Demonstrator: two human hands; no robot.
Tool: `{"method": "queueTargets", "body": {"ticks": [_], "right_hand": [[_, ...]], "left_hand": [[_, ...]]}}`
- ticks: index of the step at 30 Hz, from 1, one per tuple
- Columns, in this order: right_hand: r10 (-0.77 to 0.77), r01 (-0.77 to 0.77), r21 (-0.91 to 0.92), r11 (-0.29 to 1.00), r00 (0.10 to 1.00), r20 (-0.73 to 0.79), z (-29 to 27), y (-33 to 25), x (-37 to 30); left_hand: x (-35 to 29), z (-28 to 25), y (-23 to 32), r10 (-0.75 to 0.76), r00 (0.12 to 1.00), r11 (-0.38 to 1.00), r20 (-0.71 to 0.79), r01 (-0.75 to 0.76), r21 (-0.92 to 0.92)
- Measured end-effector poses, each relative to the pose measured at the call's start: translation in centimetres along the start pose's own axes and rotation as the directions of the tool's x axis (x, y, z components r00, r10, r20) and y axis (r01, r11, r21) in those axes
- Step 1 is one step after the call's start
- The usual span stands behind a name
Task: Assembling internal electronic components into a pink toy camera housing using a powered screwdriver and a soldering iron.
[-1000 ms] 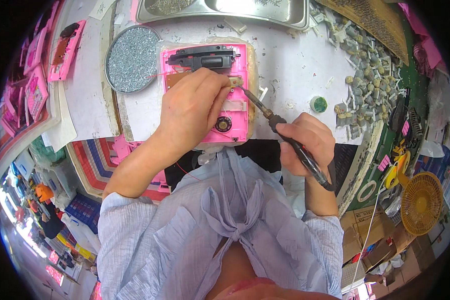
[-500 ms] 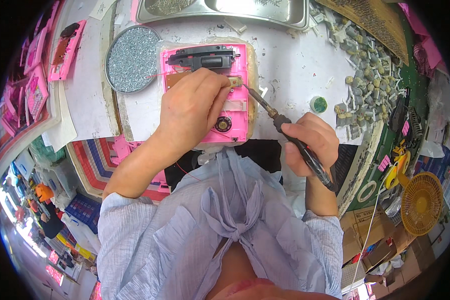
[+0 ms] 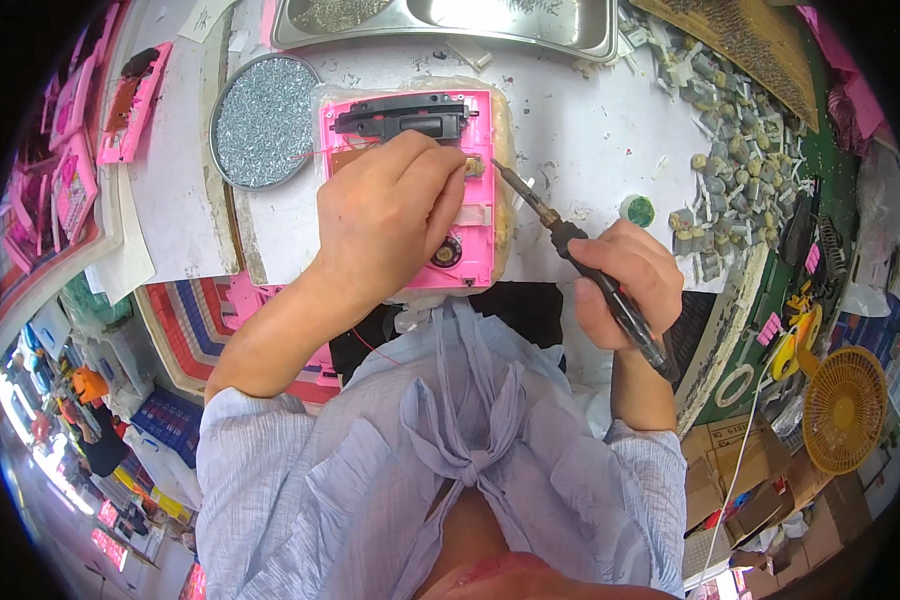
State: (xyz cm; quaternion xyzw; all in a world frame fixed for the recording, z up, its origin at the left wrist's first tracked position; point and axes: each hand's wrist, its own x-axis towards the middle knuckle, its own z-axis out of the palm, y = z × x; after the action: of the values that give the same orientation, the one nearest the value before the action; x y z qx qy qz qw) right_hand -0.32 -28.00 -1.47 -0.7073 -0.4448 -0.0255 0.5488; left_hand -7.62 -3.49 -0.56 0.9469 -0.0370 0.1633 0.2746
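A pink plastic housing (image 3: 482,236) lies in front of me on a clear-wrapped pad (image 3: 504,210). Inside it sit a black plastic part (image 3: 410,115), a brown circuit board (image 3: 344,160) mostly behind my hand, a small metal-and-tan component (image 3: 474,167) and a round black part (image 3: 452,250). My left hand (image 3: 385,210) is over the housing, its fingers pinched beside the small component; what they hold is hidden. My right hand (image 3: 635,280) grips a soldering iron (image 3: 610,290) by its black handle. The iron's tip is just right of the component, at the housing's right edge.
Left of the housing stands a round tray of small screws (image 3: 266,120). A metal tray (image 3: 450,35) lies at the far edge. Small motors (image 3: 730,170) are heaped at right, near a little green-filled tin (image 3: 637,209). More pink housings (image 3: 130,105) lie at far left.
The soldering iron's tip has drawn slightly right, away from the small component, and my right hand has shifted a little right with it. My left hand stays over the housing, barely moved.
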Motion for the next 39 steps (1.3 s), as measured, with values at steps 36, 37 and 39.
{"method": "queueTargets", "body": {"ticks": [36, 37, 39], "right_hand": [[-0.070, 0.078, -0.138, 0.987, 0.995, 0.065, 0.6, -0.1, 0.1], [-0.070, 0.077, -0.134, 0.988, 0.996, 0.057, 0.6, 0.0, 0.1], [-0.066, 0.071, -0.124, 0.990, 0.997, 0.044, 0.7, 0.0, 0.1]], "left_hand": [[0.8, -0.4, 0.3, 0.034, 0.990, 0.983, 0.136, -0.058, 0.175], [0.8, -0.4, 0.3, 0.032, 0.990, 0.983, 0.138, -0.056, 0.177], [0.8, -0.4, 0.3, 0.033, 0.990, 0.983, 0.137, -0.057, 0.176]]}}
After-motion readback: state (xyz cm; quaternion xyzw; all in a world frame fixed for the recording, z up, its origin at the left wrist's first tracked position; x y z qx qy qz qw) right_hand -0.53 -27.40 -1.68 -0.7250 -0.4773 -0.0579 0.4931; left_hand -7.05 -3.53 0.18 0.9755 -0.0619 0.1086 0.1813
